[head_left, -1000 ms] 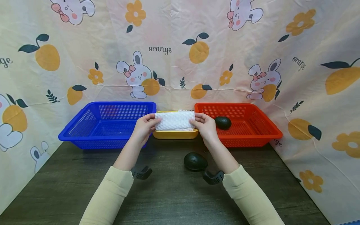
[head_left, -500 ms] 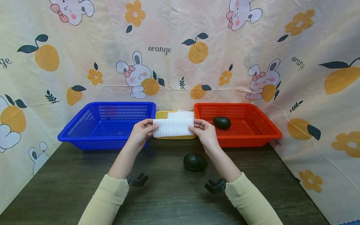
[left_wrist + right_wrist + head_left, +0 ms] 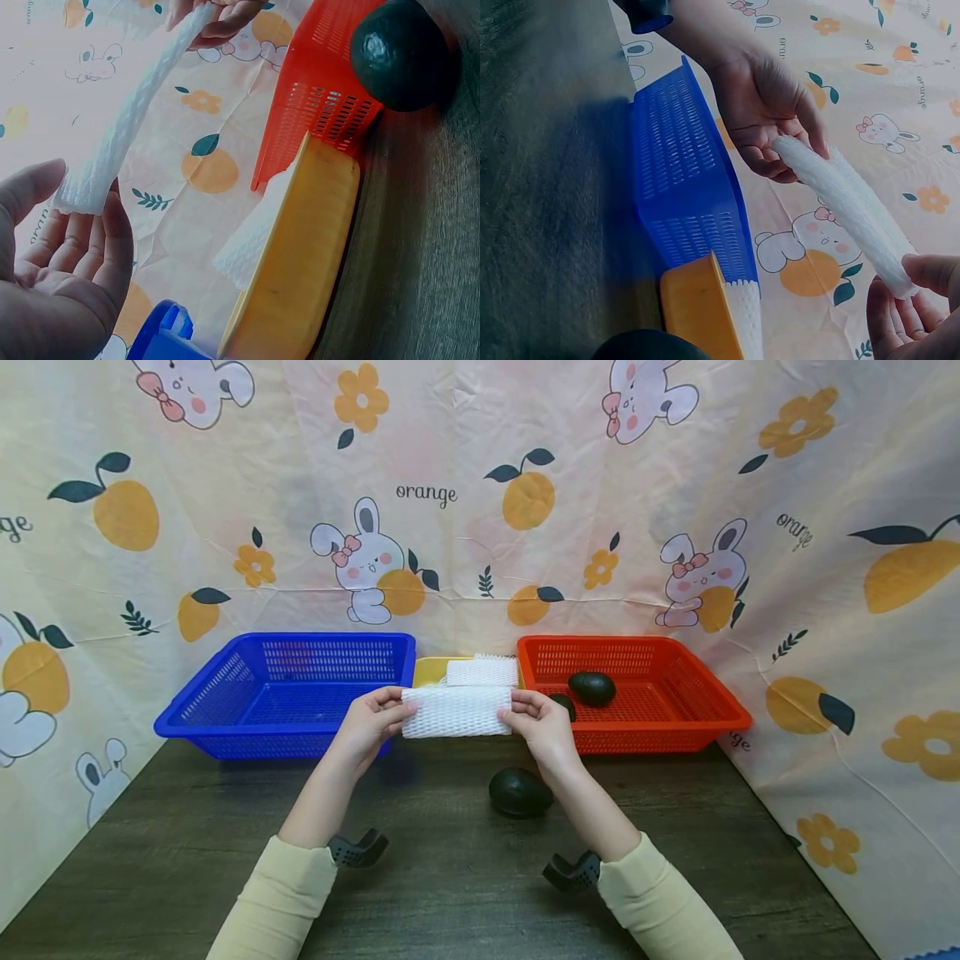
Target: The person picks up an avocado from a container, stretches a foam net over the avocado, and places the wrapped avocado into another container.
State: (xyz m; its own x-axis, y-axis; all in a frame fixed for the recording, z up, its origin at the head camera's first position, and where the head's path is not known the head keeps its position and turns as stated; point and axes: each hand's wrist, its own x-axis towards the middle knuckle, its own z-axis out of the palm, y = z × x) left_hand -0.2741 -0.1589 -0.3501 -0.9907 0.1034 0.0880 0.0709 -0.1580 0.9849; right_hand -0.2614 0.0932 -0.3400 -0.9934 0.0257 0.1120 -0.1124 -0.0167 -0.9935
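A white foam fruit net (image 3: 456,712), flattened into a band, is stretched level between both hands. My left hand (image 3: 371,721) pinches its left end between thumb and fingers. The opposite end is pinched the same way by my right hand (image 3: 547,728). In the right wrist view the foam net (image 3: 847,210) is seen nearly edge-on, held off the table. Behind it, more white foam netting (image 3: 482,672) lies in a yellow tray (image 3: 429,672), whose front is mostly hidden. A dark green avocado (image 3: 520,792) rests on the table below the right hand.
A blue basket (image 3: 247,727) stands at the left and a red basket (image 3: 675,727) at the right. Inside the red one lies an avocado (image 3: 592,688), with another avocado (image 3: 564,704) partly covered by the right hand. A patterned cloth (image 3: 465,552) hangs behind.
Both hands have drawn the foam net back from above the yellow tray, toward the person and slightly left. The netting left in the tray and a second avocado in the red basket have come into view.
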